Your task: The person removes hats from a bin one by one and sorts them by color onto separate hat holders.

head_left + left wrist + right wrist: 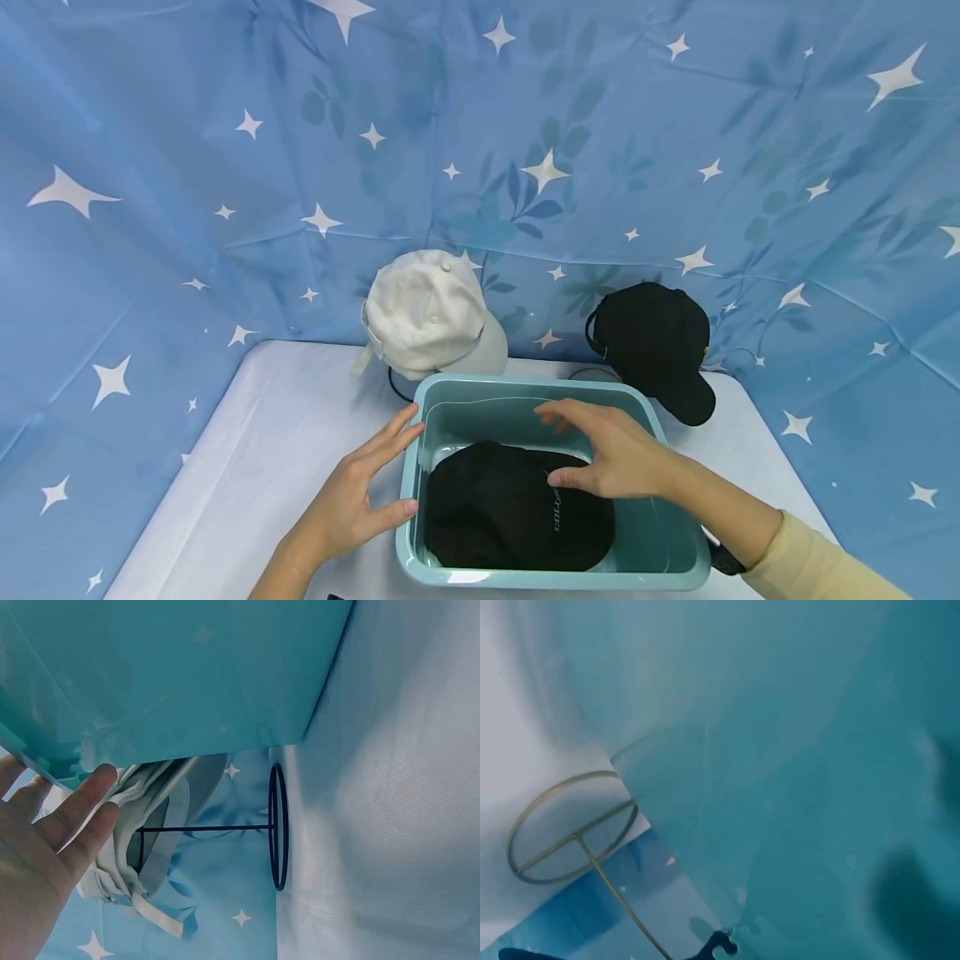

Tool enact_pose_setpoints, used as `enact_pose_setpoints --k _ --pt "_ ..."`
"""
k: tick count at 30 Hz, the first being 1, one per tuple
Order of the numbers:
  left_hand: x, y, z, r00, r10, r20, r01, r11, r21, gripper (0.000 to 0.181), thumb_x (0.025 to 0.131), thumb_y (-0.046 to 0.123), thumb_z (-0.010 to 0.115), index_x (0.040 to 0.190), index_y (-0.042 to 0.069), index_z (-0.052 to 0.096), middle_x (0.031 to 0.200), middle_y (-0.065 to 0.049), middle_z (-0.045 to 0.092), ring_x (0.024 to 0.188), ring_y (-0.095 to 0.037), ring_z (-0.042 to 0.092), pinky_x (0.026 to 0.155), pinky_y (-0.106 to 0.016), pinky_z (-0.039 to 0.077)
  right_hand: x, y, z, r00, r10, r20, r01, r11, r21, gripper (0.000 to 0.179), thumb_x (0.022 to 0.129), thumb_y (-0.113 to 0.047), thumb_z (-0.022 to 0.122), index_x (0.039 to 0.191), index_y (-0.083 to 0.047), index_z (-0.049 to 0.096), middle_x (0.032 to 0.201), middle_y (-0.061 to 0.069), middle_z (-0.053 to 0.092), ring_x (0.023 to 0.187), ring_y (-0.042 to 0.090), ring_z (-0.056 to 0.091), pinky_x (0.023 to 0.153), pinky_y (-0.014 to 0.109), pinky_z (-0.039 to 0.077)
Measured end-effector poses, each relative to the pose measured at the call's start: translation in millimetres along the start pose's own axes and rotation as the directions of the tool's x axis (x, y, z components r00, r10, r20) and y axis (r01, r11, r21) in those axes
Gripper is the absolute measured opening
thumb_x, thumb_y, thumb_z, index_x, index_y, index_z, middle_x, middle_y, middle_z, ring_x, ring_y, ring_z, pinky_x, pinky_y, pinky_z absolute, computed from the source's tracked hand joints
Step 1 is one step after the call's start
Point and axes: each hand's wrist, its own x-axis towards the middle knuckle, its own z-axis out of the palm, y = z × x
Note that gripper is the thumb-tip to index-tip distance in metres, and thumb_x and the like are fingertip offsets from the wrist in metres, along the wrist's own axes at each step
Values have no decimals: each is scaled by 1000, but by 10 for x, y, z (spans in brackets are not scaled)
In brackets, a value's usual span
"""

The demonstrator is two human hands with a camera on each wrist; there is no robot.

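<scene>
A teal plastic tub (551,579) stands on the white table, and a black cap (498,504) with pale lettering lies inside it. My left hand (360,492) is at the tub's left rim, fingers spread and fairly straight, fingertips right at the edge. In the left wrist view those fingers (79,806) show beside the tub's outer wall (187,675). Over the tub, above the cap's right part, my right hand (615,450) hovers with fingers loosely bent and nothing held. The tub's wall fills most of the right wrist view, and that hand is hidden there.
Behind the tub, a cream cap (427,312) hangs on a dark wire stand (277,825) at the left. Another black cap (652,342) hangs at the right, above a brass-coloured wire stand (574,836). A blue star-patterned cloth (525,125) encloses the table (225,467).
</scene>
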Motion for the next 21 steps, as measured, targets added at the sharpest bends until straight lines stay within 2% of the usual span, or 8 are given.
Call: enact_pose_setpoints --k 14,21 --pt "13 1 4 1000 18 -6 -18 1000 16 74 81 25 69 147 22 36 155 -3 25 138 -22 31 95 -59 38 15 64 170 999 25 39 -29 993 111 67 75 -55 71 132 -27 50 119 -20 55 101 3 57 82 34 51" --pt "12 0 12 999 39 -12 -38 999 20 74 80 24 69 146 20 37 154 -5 26 137 -24 32 96 -58 38 15 100 257 998 9 57 -18 988 155 66 73 -46 78 131 -25 52 122 -19 55 102 4 56 83 37 51"
